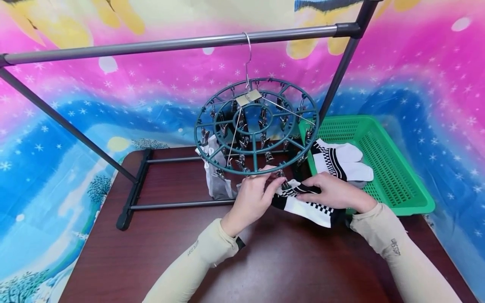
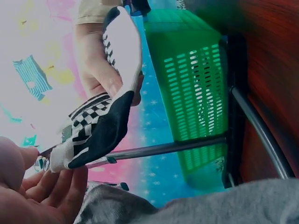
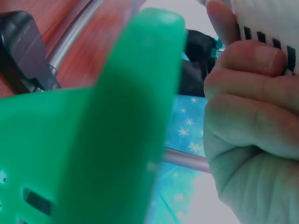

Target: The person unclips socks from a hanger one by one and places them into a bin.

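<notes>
A round green clip hanger (image 1: 255, 158) hangs by its hook from a metal bar, with many small metal clips beneath it. At its front edge my left hand (image 1: 251, 197) pinches a metal clip (image 2: 43, 162), thumb and fingers right at the cuff of a white sock (image 1: 308, 211) with black toe, heel and checkered bands. My right hand (image 1: 335, 191) grips that sock by its middle, thumb on top; the right wrist view shows its fingers (image 3: 252, 112) curled round the white fabric. White and grey socks (image 1: 220, 183) hang from clips at the hanger's left.
Beside the right forearm stands a green basket (image 1: 420, 198) holding more black-and-white socks (image 1: 341, 162). The rack's bar (image 1: 170, 46) spans overhead, its black foot (image 1: 132, 193) resting on the dark red table (image 1: 182, 248). A patterned cloth (image 1: 435, 105) lines the back.
</notes>
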### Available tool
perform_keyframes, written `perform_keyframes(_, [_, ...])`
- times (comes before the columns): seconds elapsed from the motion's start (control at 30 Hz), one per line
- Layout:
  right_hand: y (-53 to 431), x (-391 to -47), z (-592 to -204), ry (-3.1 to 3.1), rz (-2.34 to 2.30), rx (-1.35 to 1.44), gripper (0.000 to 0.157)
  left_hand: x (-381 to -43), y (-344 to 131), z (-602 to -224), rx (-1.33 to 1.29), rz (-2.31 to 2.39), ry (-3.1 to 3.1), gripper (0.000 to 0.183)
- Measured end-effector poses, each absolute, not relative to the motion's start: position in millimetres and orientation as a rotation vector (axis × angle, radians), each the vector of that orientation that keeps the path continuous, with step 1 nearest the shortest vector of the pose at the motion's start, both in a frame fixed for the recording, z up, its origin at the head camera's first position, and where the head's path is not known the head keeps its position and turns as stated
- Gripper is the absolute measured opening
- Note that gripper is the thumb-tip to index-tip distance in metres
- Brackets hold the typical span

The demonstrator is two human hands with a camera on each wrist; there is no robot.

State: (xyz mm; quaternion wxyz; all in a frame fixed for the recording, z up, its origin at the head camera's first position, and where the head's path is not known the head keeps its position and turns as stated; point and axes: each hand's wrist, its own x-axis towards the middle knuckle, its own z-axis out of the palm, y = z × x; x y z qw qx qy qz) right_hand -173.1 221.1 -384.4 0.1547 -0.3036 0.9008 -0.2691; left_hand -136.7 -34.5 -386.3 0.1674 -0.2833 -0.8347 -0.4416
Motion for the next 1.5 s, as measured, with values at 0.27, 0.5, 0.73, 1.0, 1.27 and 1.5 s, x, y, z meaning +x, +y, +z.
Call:
perform_keyframes(0.27, [219.5,-174.5,-383.9,2.563,-0.771,-0.862,0.021,-138.0,-34.5,-388.4,-0.804,-1.225,-2.345,0.019])
perform_keyframes(0.5, [222.4,-176.2,-383.9,2.570,-0.739,-0.903,0.022,-137.7,-33.5,-394.2,-0.768,-1.248,-2.223,0.020])
perform_keyframes(0.73, [234.0,-175.6,-373.3,2.567,-0.767,-0.876,0.027,-137.1,-32.8,-395.1,-0.731,-1.287,-2.114,0.018])
perform_keyframes(1.0, [263.9,-182.8,-351.0,2.569,-0.895,-0.698,0.040,-136.4,-32.4,-395.7,-0.689,-1.348,-2.077,0.020])
perform_keyframes(1.27, [298.9,-213.1,-332.8,2.501,-1.078,-0.375,0.037,-137.0,-34.7,-394.9,-0.661,-1.397,-2.064,0.022])
perform_keyframes(1.5, [325.5,-239.1,-333.7,2.527,-1.299,-0.095,0.052,-133.1,-33.3,-395.6,-0.675,-1.376,-2.053,0.023])
